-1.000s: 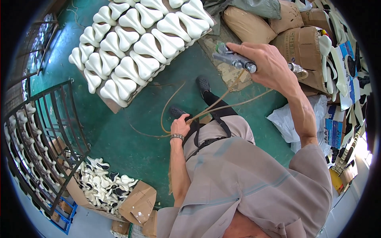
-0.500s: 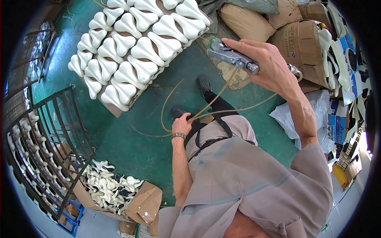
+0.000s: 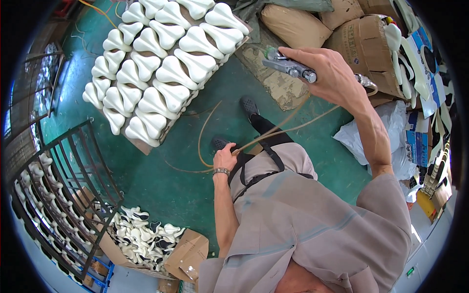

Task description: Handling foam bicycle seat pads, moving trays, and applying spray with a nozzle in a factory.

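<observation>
Raised out in front at the upper right, my right hand [image 3: 337, 75] is wrapped round a metal spray gun [image 3: 289, 67] with a greenish nozzle end that points left. A yellowish hose [image 3: 199, 139] runs from the gun's side down to my left hand [image 3: 224, 158], which is closed round it near my waist; part of the hose loops out to the left. White, bicycle-saddle-shaped pieces [image 3: 173, 71] stand in close rows on a board [image 3: 140, 146] at the upper left, apart from the gun.
A black metal rack [image 3: 90, 161] with white saddle pieces stands at the left. Below it, a cardboard box [image 3: 188, 251] holds a heap of similar pieces. Brown sacks [image 3: 293, 27], a large carton [image 3: 366, 49] and a white plastic bag [image 3: 359, 136] lie along the right side.
The view has shifted slightly, with the board of saddle pieces now lower and further left. The spray gun is turned a little, its nozzle less far left. Both hands keep their grip.
</observation>
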Available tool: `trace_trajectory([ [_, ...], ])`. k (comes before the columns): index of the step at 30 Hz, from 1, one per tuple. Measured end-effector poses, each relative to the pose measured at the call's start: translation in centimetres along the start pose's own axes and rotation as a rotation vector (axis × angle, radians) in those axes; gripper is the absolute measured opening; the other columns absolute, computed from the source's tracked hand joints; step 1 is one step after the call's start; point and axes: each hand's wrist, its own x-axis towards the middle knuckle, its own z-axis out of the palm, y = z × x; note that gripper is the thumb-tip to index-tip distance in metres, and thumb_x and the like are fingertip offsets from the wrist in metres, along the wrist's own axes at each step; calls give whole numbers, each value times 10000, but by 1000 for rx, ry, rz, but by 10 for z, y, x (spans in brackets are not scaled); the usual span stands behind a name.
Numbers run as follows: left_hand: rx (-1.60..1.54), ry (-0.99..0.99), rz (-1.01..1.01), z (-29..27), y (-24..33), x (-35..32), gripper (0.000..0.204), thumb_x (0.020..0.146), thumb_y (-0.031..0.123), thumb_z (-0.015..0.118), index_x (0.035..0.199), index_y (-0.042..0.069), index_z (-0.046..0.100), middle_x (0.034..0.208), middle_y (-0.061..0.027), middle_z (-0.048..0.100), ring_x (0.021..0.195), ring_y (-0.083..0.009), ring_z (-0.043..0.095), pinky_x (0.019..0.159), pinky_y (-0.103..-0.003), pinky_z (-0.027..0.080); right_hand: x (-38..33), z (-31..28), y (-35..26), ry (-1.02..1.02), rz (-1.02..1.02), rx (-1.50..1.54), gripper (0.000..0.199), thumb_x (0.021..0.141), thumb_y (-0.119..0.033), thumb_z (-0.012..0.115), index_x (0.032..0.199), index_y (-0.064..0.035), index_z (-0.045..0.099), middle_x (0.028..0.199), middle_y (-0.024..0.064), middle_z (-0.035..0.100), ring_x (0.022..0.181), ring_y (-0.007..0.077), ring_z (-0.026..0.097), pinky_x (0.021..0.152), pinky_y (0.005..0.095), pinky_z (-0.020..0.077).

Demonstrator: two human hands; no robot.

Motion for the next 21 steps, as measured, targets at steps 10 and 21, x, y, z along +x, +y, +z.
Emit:
trace_trajectory([
  [10, -29, -105, -71, -6, 12, 7, 402, 864, 206, 741, 1264, 225, 706, 993, -262, 734, 978, -463, 696, 868, -542, 557, -1, -10, 11, -60, 35, -31, 598, 785, -25, 716, 1375, -100, 653, 1204, 172, 726, 1079, 391, 679, 912, 446, 538],
  [21, 34, -53, -31, -6, 22, 6, 393, 852, 190, 774, 1240, 202, 714, 849, -155, 738, 859, -385, 712, 758, -496, 547, 11, -5, 24, 49, -21, 16, 620, 698, 24, 653, 1313, -56, 674, 1157, 173, 734, 1047, 399, 672, 869, 473, 539],
])
